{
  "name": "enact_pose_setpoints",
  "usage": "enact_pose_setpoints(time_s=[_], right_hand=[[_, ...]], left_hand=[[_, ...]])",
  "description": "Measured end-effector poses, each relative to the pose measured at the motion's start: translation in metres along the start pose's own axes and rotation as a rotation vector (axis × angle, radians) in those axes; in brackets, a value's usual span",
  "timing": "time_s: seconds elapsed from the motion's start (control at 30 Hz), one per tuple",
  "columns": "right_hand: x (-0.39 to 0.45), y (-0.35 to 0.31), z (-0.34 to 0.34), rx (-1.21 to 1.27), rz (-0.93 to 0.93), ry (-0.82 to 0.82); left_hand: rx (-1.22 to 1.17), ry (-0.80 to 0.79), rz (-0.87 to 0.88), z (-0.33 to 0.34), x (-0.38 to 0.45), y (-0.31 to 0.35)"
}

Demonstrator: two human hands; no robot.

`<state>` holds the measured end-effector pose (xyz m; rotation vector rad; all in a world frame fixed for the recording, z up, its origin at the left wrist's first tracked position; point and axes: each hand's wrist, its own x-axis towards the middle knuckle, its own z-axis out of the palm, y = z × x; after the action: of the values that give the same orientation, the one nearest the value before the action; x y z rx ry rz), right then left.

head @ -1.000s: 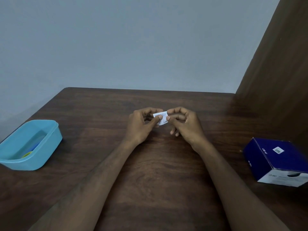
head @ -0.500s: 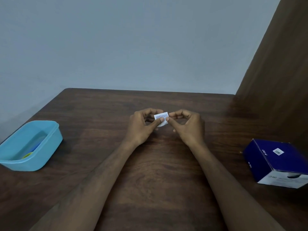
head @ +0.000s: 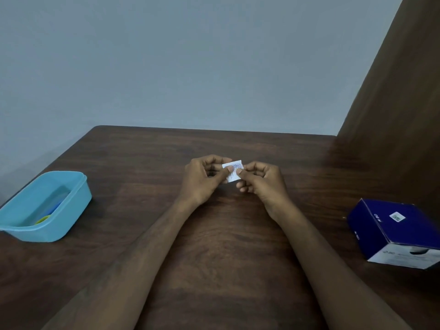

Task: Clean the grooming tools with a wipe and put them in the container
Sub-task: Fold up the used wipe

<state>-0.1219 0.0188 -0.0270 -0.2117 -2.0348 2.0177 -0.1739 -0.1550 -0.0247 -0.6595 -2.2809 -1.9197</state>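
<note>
A small white wipe packet (head: 234,170) with blue print is pinched between both hands above the middle of the dark wooden table (head: 214,246). My left hand (head: 202,179) grips its left edge with thumb and fingers. My right hand (head: 259,182) grips its right edge the same way. A light blue plastic container (head: 69,215) stands at the table's left edge. Inside it lie a blue tool and a yellow-green tool (head: 44,219), partly hidden by the container's wall.
A dark blue cardboard box (head: 395,232) with a white front face sits at the right side of the table. A brown wooden panel (head: 392,115) rises at the back right. A grey wall stands behind the table.
Both hands have kept hold of the packet with small finger shifts. The right hand's fingers have moved along the packet's right edge.
</note>
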Motion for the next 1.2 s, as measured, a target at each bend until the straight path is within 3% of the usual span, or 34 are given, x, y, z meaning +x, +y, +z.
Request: enact_pose_setpoints(time_s=[0.37, 0.6, 0.83, 0.97, 1.2], right_hand=[[-0.006, 0.004, 0.003, -0.134, -0.144, 0.042], [-0.021, 0.001, 0.001, -0.084, -0.108, 0.082], [-0.050, -0.012, 0.008, 0.151, -0.045, -0.004], [-0.051, -0.012, 0.004, 0.104, -0.083, 0.086], [-0.045, -0.010, 0.007, 0.021, -0.084, 0.043]], left_hand=[[0.146, -0.006, 0.012, -0.001, -0.004, 0.003], [0.032, -0.059, 0.006, -0.003, -0.019, 0.009], [-0.157, -0.034, -0.170, 0.002, -0.033, 0.025], [-0.258, -0.090, -0.202, 0.001, -0.033, 0.027], [-0.257, -0.101, -0.215, -0.001, -0.032, 0.025]])
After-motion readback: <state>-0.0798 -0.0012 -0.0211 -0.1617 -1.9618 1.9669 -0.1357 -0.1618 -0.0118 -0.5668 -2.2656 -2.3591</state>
